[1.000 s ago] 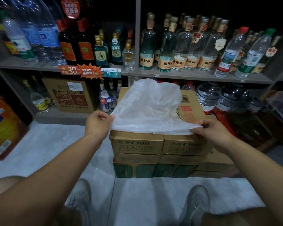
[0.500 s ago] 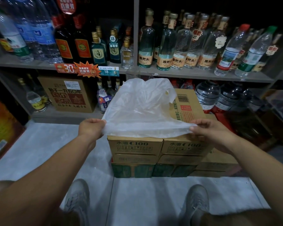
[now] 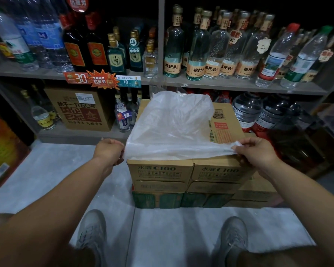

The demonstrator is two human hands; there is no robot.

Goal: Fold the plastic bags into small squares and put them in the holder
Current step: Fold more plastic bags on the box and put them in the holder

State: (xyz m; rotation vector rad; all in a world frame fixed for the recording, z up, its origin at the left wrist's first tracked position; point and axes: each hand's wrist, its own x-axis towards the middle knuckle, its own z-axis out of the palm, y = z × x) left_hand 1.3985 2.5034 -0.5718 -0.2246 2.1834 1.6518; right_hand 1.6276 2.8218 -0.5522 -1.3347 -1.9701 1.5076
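Head cam faces fwd/down (wide-angle, close) over cartons [image 3: 160, 171].

The plastic bag [image 3: 170, 124] covers most of the lid of the top carton [image 3: 223, 122]. The left hand [image 3: 109, 151] curls so its fingertips are out of sight. An orange box [image 3: 3, 149] runs off the left edge; the bottom-right shelf [image 3: 305, 139] is too dark to read.

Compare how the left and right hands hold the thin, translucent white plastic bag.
The left hand grips the near left corner of the plastic bag in a fist, beside the brown cardboard boxes; the right hand pinches its near right corner with fingertips, over the boxes' front edge. Both stretch the same edge.
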